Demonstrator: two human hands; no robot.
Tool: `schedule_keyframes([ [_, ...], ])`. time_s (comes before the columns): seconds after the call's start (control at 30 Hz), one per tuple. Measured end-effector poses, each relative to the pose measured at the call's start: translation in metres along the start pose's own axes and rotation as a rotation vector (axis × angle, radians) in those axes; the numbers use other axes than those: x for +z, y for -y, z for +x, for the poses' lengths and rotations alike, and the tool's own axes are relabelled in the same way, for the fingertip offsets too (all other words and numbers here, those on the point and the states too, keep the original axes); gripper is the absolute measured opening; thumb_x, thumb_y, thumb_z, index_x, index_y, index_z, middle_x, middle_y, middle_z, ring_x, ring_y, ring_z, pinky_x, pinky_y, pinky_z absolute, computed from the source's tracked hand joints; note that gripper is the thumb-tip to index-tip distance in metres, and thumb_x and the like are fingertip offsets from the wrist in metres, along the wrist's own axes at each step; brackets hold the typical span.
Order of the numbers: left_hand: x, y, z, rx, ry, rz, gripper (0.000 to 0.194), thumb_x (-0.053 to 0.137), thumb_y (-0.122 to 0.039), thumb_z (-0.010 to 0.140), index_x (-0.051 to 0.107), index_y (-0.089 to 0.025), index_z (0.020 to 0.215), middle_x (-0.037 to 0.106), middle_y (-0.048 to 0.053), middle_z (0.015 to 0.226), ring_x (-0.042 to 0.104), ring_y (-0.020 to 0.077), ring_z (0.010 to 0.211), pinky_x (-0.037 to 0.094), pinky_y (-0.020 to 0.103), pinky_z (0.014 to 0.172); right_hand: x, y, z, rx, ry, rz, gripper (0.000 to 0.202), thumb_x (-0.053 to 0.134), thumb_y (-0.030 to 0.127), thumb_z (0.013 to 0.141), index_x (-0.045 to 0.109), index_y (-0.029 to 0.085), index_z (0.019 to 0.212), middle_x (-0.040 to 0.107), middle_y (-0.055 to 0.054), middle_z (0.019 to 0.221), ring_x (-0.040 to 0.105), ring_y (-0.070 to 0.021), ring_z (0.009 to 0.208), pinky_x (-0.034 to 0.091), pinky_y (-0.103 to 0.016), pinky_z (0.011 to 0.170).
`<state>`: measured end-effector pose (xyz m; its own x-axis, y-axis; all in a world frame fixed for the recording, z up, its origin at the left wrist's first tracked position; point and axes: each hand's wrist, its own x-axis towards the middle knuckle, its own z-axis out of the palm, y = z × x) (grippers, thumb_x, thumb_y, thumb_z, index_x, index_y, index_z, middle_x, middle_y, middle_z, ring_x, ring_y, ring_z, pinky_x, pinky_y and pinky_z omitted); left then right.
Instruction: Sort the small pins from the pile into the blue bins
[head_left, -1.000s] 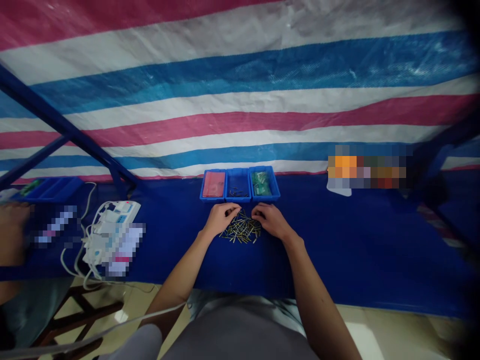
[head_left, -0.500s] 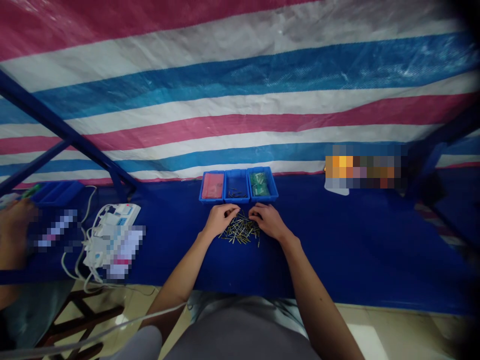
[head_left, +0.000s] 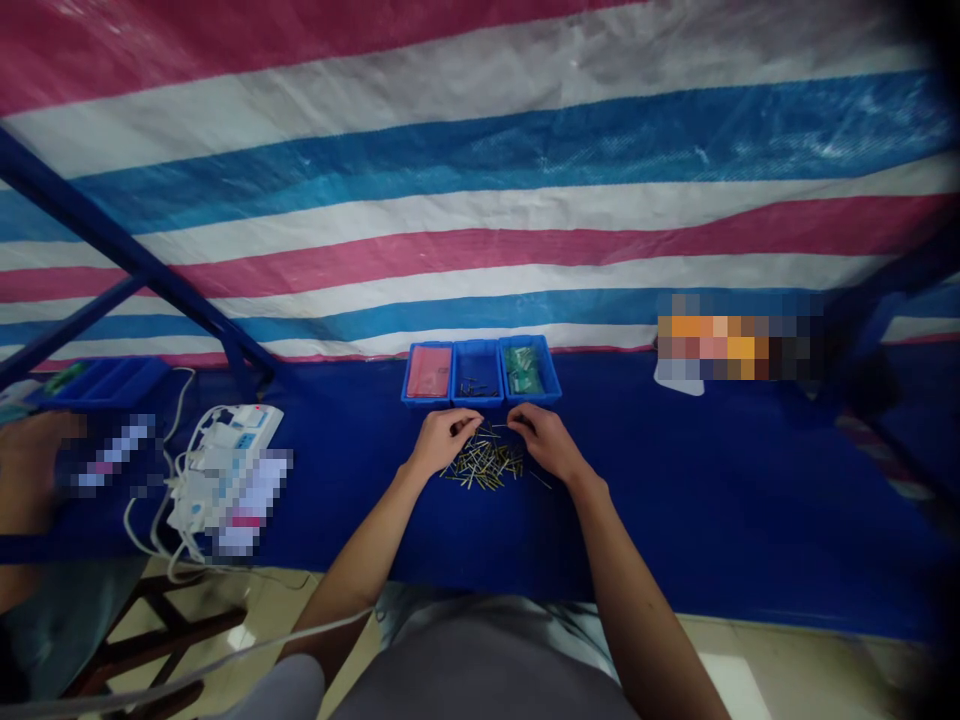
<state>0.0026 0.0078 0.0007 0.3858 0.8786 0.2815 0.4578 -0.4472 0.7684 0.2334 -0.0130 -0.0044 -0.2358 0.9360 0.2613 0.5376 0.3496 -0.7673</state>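
A pile of thin metal rods [head_left: 486, 464], gold and silver like small drill bits, lies on the blue table in front of me. My left hand [head_left: 442, 440] is at the pile's upper left edge, thumb and fingertips pinched; what they hold is too small to make out. At the upper right, my right hand [head_left: 551, 438] pinches one thin metal rod [head_left: 500, 426] that points toward my left hand. One loose rod [head_left: 541, 481] lies apart, right of the pile. Just beyond my hands stand three joined blue bins: pinkish-red packets [head_left: 430, 372], a few dark rods [head_left: 474, 387], green-and-clear packets [head_left: 523, 368].
A white power strip [head_left: 255, 430] with tangled cables lies at the left. Beyond it are another blue tray [head_left: 112, 382] and a co-worker's blurred hand [head_left: 34, 465]. Blurred-out items [head_left: 720, 340] stand at the back right. A striped sheet [head_left: 480, 210] hangs behind the table.
My right hand has shifted slightly right, and a rod now shows between its fingertips. The stray rod lies farther from the pile. My left hand has hardly moved.
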Motion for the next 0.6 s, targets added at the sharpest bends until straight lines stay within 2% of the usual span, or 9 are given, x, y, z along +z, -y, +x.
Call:
schedule_keyframes([
  [0.13,-0.002,-0.003,-0.001,0.030,0.016,-0.011,0.029,0.058,-0.039,0.095,0.076,-0.016,0.099,0.071,0.003,0.074,0.056,0.0107,0.058,0.043,0.021,0.061,0.003,0.004,-0.001,0.035,-0.040,0.077,0.011,0.058,0.026,0.092,0.067,0.021,0.089,0.069,0.000,0.081,0.062,-0.0159,0.070,0.045,-0.027,0.071],
  [0.37,-0.003,-0.003,-0.004,0.078,0.071,0.036,0.026,0.062,-0.037,0.093,0.076,-0.017,0.102,0.071,0.003,0.079,0.055,0.0104,0.060,0.045,0.022,0.064,0.013,0.015,-0.002,-0.003,-0.120,0.090,0.014,0.060,0.029,0.093,0.072,0.021,0.091,0.072,-0.002,0.088,0.064,-0.0172,0.075,0.048,-0.029,0.075],
  [0.6,-0.004,-0.004,-0.005,0.103,0.088,0.065,0.022,0.058,-0.031,0.096,0.075,-0.017,0.096,0.071,0.003,0.081,0.057,0.0104,0.063,0.044,0.022,0.064,0.023,0.026,-0.001,-0.080,-0.100,0.103,0.016,0.061,0.032,0.094,0.073,0.022,0.094,0.072,-0.005,0.092,0.066,-0.0185,0.078,0.051,-0.030,0.075],
])
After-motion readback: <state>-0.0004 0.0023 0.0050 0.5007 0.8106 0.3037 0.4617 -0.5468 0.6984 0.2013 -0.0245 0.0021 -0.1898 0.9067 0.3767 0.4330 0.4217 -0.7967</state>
